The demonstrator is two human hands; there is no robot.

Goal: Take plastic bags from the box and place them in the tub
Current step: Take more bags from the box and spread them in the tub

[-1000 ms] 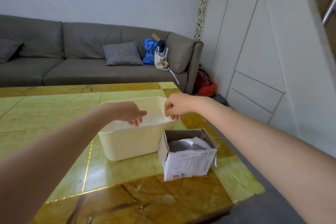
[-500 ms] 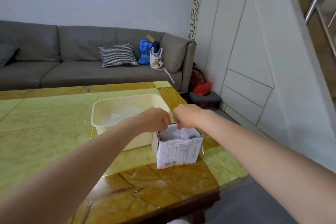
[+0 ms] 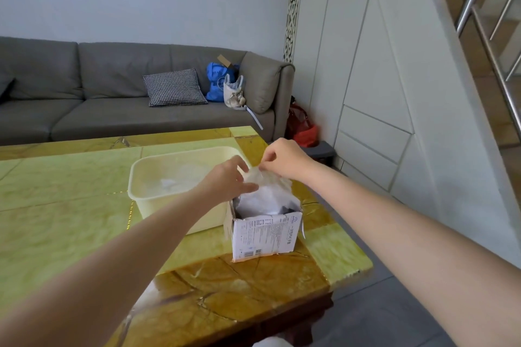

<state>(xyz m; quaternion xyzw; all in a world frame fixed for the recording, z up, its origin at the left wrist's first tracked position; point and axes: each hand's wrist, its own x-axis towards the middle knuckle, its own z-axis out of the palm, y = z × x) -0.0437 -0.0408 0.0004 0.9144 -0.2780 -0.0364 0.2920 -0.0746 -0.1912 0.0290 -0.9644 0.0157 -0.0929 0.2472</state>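
A small white printed cardboard box (image 3: 265, 236) stands open on the table, stuffed with clear plastic bags. One plastic bag (image 3: 270, 189) rises out of its top. My right hand (image 3: 282, 160) pinches the bag's upper edge above the box. My left hand (image 3: 228, 180) holds the same bag at its left side, fingers curled on it. Just left of the box sits the cream plastic tub (image 3: 158, 203), with a few crumpled clear bags (image 3: 174, 180) lying inside.
The box and tub sit near the right end of a green and amber marble table (image 3: 70, 220). A grey sofa (image 3: 84, 98) with a checked cushion (image 3: 173, 87) and bags stands behind. White wall panels and a stair rail are at right.
Both hands left the tub, went down to the box top, and now lift a plastic bag up out of it. The view shifted slightly right.
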